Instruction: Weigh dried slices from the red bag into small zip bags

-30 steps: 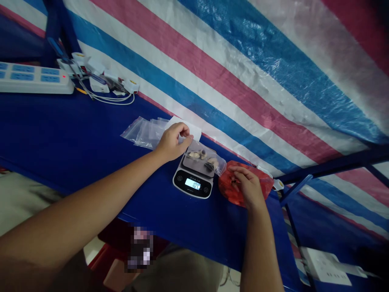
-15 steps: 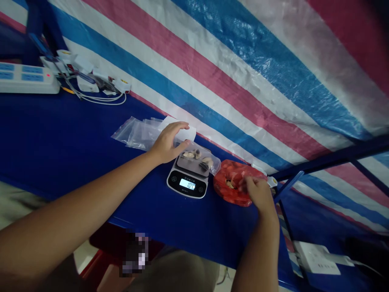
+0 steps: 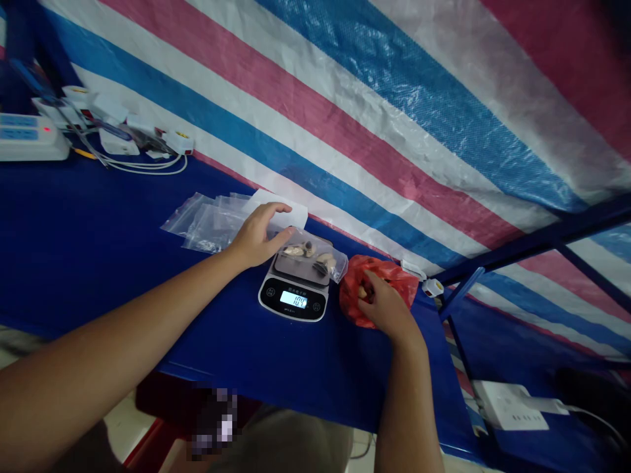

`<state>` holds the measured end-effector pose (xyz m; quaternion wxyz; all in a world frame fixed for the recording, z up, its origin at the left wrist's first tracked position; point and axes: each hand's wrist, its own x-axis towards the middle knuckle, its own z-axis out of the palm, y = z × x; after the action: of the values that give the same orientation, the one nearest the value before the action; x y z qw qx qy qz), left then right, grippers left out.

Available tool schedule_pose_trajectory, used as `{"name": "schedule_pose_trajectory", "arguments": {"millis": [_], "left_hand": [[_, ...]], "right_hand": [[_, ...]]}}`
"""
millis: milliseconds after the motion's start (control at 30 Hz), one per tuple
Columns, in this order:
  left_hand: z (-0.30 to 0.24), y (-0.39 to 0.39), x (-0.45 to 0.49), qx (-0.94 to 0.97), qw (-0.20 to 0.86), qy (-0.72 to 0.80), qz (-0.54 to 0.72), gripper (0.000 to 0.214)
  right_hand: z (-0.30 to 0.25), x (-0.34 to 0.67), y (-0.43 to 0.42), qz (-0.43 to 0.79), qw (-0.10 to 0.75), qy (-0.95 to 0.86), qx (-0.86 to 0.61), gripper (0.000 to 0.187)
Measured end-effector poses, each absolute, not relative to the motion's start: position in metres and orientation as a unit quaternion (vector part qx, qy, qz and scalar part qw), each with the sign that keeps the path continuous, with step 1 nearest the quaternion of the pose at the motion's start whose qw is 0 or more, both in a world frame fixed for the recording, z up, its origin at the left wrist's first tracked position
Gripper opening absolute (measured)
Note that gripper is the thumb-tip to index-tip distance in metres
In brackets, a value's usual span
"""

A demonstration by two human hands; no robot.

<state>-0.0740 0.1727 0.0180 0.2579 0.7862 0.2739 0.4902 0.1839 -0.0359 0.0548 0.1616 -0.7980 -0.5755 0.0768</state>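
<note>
A clear zip bag (image 3: 336, 264) holding several pale and dark dried pieces, which look like mushrooms, lies on the plate of a small digital scale (image 3: 290, 303). The lit display appears to read 10.4. At the bag's left end is my left hand (image 3: 259, 238), thumb and forefinger spread apart, the thumb at the bag's edge. To the right of the scale sits a crumpled red plastic bag (image 3: 401, 286). My right hand (image 3: 387, 303) reaches into its opening, thumb and forefinger apart around a pale dried piece (image 3: 363, 292); its other fingers are hidden.
Flat empty zip bags (image 3: 207, 223) and a white sheet (image 3: 286, 205) lie behind my left hand. Plugs and cables (image 3: 133, 138) and a power strip (image 3: 32, 139) are at far left. A striped tarp (image 3: 315, 118) rises behind the blue table (image 3: 236, 341). A bed-like frame bar (image 3: 463, 292) stands right.
My right hand has moved left and down into the red bag, its fingers parting. My left hand stays by the zip bag. The whole view has shifted slightly.
</note>
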Motion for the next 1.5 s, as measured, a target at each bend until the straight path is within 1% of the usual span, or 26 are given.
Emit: {"name": "schedule_pose_trajectory", "arguments": {"millis": [67, 100, 133, 167, 233, 267, 300, 333, 367, 433, 467, 533, 600, 733, 800, 867, 900, 967, 1033, 1067, 1100, 1167, 1233, 1267, 1367, 1500], "left_hand": [[0.018, 0.173, -0.074, 0.782, 0.263, 0.283, 0.489, 0.037], [0.017, 0.173, -0.074, 0.780, 0.265, 0.288, 0.489, 0.036], [0.017, 0.174, -0.074, 0.779, 0.266, 0.292, 0.487, 0.035], [0.017, 0.174, -0.074, 0.778, 0.266, 0.296, 0.486, 0.034], [0.018, 0.174, -0.074, 0.778, 0.266, 0.297, 0.485, 0.032], [0.018, 0.174, -0.073, 0.777, 0.266, 0.298, 0.486, 0.031], [0.018, 0.175, -0.073, 0.776, 0.267, 0.298, 0.487, 0.030], [0.017, 0.175, -0.073, 0.775, 0.267, 0.299, 0.489, 0.030], [0.017, 0.175, -0.073, 0.774, 0.267, 0.300, 0.489, 0.029], [0.016, 0.176, -0.072, 0.775, 0.265, 0.301, 0.488, 0.027], [0.015, 0.177, -0.072, 0.775, 0.264, 0.301, 0.489, 0.027], [0.014, 0.178, -0.071, 0.774, 0.262, 0.302, 0.490, 0.026], [0.014, 0.179, -0.071, 0.773, 0.262, 0.306, 0.491, 0.025], [0.015, 0.178, -0.071, 0.770, 0.268, 0.311, 0.489, 0.024], [0.017, 0.177, -0.072, 0.768, 0.273, 0.313, 0.488, 0.023], [0.018, 0.177, -0.072, 0.765, 0.277, 0.315, 0.489, 0.022], [0.018, 0.177, -0.072, 0.764, 0.278, 0.316, 0.490, 0.022], [0.018, 0.177, -0.071, 0.763, 0.280, 0.320, 0.487, 0.022], [0.019, 0.177, -0.071, 0.762, 0.283, 0.329, 0.481, 0.022], [0.019, 0.177, -0.071, 0.761, 0.284, 0.334, 0.478, 0.022], [0.019, 0.177, -0.071, 0.759, 0.285, 0.338, 0.478, 0.022], [0.018, 0.177, -0.071, 0.757, 0.285, 0.338, 0.481, 0.022], [0.016, 0.178, -0.071, 0.758, 0.284, 0.333, 0.484, 0.022], [0.016, 0.179, -0.071, 0.758, 0.284, 0.330, 0.486, 0.021], [0.014, 0.181, -0.070, 0.759, 0.285, 0.322, 0.490, 0.021], [0.012, 0.182, -0.069, 0.756, 0.290, 0.316, 0.494, 0.020]], "right_hand": [[0.055, 0.184, -0.036, 0.097, 0.187, -0.564, -0.798, 0.067], [0.056, 0.186, -0.037, 0.110, 0.200, -0.558, -0.798, 0.071], [0.057, 0.188, -0.038, 0.120, 0.217, -0.551, -0.797, 0.071], [0.059, 0.192, -0.040, 0.124, 0.232, -0.545, -0.796, 0.066], [0.061, 0.202, -0.045, 0.107, 0.253, -0.532, -0.801, 0.045], [0.063, 0.208, -0.047, 0.081, 0.254, -0.522, -0.810, 0.033], [0.064, 0.214, -0.050, 0.043, 0.249, -0.507, -0.824, 0.025], [0.064, 0.220, -0.052, 0.000, 0.239, -0.488, -0.840, 0.022], [0.064, 0.225, -0.053, -0.041, 0.231, -0.467, -0.853, 0.023], [0.063, 0.232, -0.053, -0.088, 0.228, -0.433, -0.868, 0.032], [0.061, 0.234, -0.052, -0.090, 0.236, -0.419, -0.872, 0.037], [0.058, 0.234, -0.047, -0.057, 0.279, -0.397, -0.873, 0.044], [0.055, 0.232, -0.040, -0.006, 0.353, -0.367, -0.861, 0.047], [0.059, 0.222, -0.030, 0.090, 0.533, -0.294, -0.788, 0.034], [0.067, 0.217, -0.030, 0.204, 0.606, -0.282, -0.715, 0.032], [0.074, 0.213, -0.031, 0.320, 0.642, -0.296, -0.631, 0.036], [0.077, 0.212, -0.032, 0.350, 0.649, -0.311, -0.600, 0.038], [0.080, 0.212, -0.033, 0.342, 0.657, -0.342, -0.579, 0.036], [0.078, 0.217, -0.034, 0.279, 0.635, -0.368, -0.619, 0.027], [0.076, 0.221, -0.035, 0.236, 0.601, -0.385, -0.659, 0.023], [0.073, 0.226, -0.037, 0.189, 0.549, -0.406, -0.706, 0.022], [0.067, 0.234, -0.042, 0.098, 0.414, -0.450, -0.785, 0.026], [0.062, 0.239, -0.046, 0.054, 0.299, -0.494, -0.815, 0.032], [0.059, 0.240, -0.047, 0.052, 0.260, -0.510, -0.818, 0.035], [0.052, 0.239, -0.046, 0.062, 0.205, -0.531, -0.820, 0.037], [0.051, 0.238, -0.042, 0.066, 0.179, -0.536, -0.822, 0.033]]}}
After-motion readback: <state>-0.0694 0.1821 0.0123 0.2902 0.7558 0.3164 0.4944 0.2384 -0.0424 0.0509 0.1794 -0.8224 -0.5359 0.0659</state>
